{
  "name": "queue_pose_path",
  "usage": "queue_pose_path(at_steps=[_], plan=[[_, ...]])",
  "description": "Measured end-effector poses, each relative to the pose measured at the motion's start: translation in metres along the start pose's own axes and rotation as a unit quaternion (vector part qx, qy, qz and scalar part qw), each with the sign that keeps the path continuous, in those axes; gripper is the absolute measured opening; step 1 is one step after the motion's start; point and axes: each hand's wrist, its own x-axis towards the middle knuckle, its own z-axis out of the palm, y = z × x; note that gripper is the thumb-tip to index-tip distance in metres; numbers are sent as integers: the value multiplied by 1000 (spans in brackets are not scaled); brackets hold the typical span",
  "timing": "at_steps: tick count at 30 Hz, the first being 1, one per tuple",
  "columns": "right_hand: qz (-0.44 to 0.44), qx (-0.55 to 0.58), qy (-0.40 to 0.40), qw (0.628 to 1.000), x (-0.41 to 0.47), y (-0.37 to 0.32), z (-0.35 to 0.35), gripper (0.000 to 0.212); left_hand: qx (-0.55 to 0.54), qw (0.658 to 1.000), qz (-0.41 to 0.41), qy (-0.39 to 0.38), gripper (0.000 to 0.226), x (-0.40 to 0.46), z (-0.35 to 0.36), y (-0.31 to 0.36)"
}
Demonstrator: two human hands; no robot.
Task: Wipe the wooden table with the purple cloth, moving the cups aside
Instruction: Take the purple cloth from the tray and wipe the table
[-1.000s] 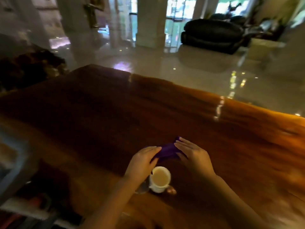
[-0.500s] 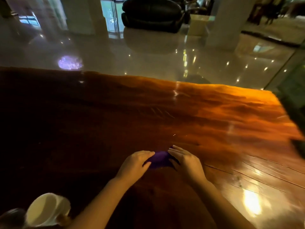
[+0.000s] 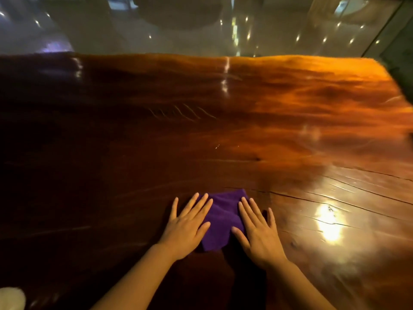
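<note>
Left hand (image 3: pixel 186 229), right hand (image 3: pixel 259 231) – bare; forearms bare – no sleeves, rings

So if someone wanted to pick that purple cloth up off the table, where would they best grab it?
Probably the far edge of the purple cloth, pinched from above. It lies flat on the wooden table, and the left hand and right hand press its sides; only that far edge pokes free.

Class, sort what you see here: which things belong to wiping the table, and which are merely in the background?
Part of the job:
purple cloth
wooden table
left hand and right hand, both flat on the cloth
white cup, only its edge showing at bottom left

Background:
shiny floor
</note>
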Motion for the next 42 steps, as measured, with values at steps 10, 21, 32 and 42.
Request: queue_pose_path(at_steps=[10, 21, 32, 42], plan=[[-137, -54, 34, 989, 33, -22, -3, 66, 2, 988, -121, 100, 63, 29, -12, -51], [55, -21, 92, 994, 71, -24, 15, 82, -3, 926, -373, 65, 58, 106, -41, -159], [186, -43, 172, 966, 258, 2, -22, 79, 14, 899, -435, 51, 61, 118, -38, -169], [124, -39, 144, 981, 428, 14, -66, 60, -7, 897, -442, 4, 62, 118, -41, -171]])
